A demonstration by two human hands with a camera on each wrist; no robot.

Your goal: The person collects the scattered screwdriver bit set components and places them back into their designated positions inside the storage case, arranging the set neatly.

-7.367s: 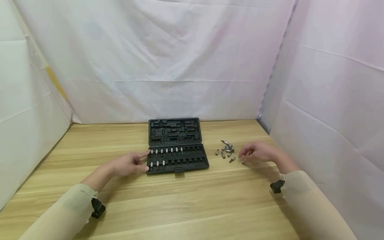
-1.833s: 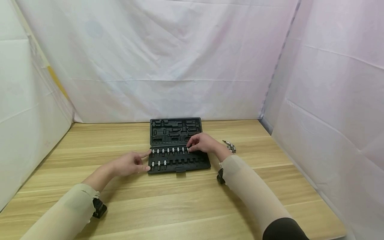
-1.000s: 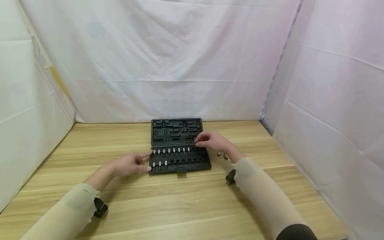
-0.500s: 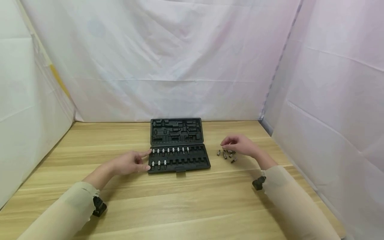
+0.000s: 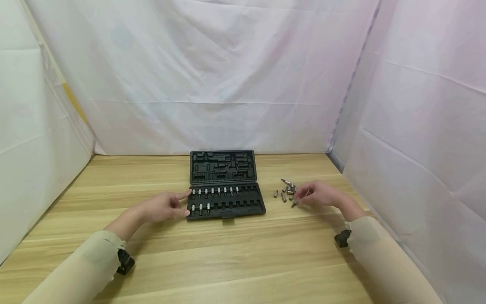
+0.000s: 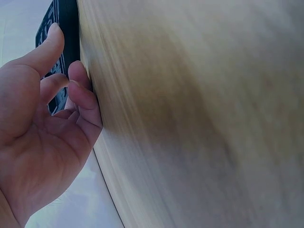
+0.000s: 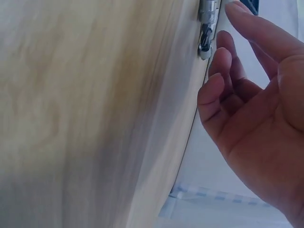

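Head view puts the bit [image 5: 294, 204] at the fingertips of your nearer right hand [image 5: 319, 194], slanting away from the table's [image 5: 243, 257] right edge; whether they pinch it I cannot tell.

Head view: even light; my left sleeve [image 5: 79, 266] shades the tabletop [image 5: 243, 257] toward 4 o'clock, my right sleeve [image 5: 391, 257] toward 8 o'clock. Wrist views: dimmer, bluish; wood grain blurs at 3 o'clock (left) and 9 o'clock (right); a metal bit [image 7: 207, 14] glints at 1 o'clock (right).

Wood-grained table [image 5: 228, 261] — white sheeting [image 5: 212, 76] behind and beside it — yellow strip [image 5: 74, 102] at left.
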